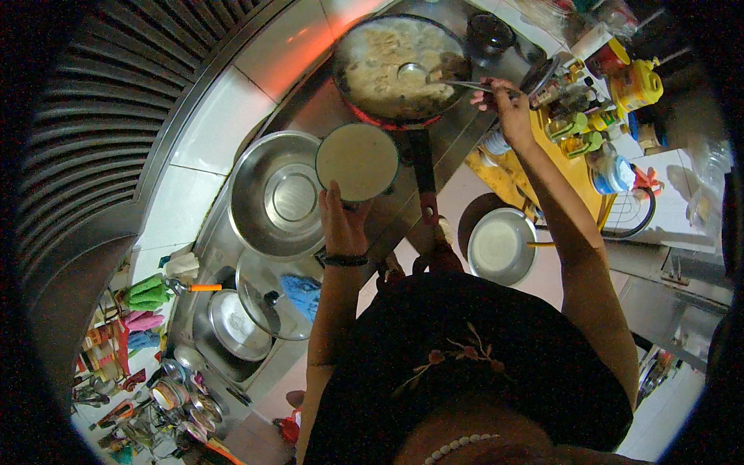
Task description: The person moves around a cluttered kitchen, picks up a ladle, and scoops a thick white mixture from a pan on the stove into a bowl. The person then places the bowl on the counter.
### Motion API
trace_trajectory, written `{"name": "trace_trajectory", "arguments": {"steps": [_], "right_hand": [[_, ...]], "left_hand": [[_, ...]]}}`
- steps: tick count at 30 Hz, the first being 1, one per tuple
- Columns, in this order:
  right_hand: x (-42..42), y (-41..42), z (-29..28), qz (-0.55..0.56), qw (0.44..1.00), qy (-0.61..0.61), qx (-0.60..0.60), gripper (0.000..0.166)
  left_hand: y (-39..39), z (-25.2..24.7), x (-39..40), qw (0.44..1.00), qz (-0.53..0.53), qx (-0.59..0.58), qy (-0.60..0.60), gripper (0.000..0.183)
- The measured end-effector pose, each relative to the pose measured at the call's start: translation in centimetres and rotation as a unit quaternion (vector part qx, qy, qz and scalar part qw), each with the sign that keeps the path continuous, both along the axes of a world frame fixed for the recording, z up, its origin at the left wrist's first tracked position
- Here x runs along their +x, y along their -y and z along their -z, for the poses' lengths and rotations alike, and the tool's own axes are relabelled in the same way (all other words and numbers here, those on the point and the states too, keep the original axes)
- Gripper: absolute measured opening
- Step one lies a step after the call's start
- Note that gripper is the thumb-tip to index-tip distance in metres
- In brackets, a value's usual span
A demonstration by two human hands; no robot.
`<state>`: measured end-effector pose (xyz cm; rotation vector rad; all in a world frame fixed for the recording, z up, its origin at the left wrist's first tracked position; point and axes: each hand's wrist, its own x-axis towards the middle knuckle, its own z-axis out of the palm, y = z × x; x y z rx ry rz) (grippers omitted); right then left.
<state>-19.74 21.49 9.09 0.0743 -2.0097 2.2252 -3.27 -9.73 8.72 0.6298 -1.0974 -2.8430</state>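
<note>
A dark wok (401, 110) full of bubbling, pale, cloudy liquid with lumps of food stands over a red-glowing burner at the top centre. My right hand (505, 104) grips the thin handle of a metal ladle (412, 72), whose bowl lies at the liquid in the wok. Below the wok, my left hand (344, 224) holds a round bowl (357, 163) with a thin green rim from its near side. The bowl's inside looks pale beige; whether it holds liquid, I cannot tell. The wok's long dark handle (424, 168) points towards my body.
A wide steel basin (244, 197) stands left of the bowl, near a glass lid (250, 302) with a blue cloth (302, 295). A sink (200, 325) holds a metal pan. At right are a metal pot (474, 256) with pale contents, and bottles on a yellow surface (543, 168).
</note>
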Motion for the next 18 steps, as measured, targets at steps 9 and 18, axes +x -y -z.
{"name": "trace_trajectory", "arguments": {"steps": [9, 18], "right_hand": [[-0.3, -1.2, -2.7, 0.006, 0.999, 0.033, -0.029, 0.034], [-1.3, -2.0, -11.1, -0.032, 0.999, -0.036, 0.013, 0.030]], "left_hand": [[-0.2, -0.4, -2.6, 0.999, 0.040, -0.023, 0.013, 0.047], [-2.1, -1.5, -10.1, 0.996, 0.041, -0.079, 0.023, 0.048]]}}
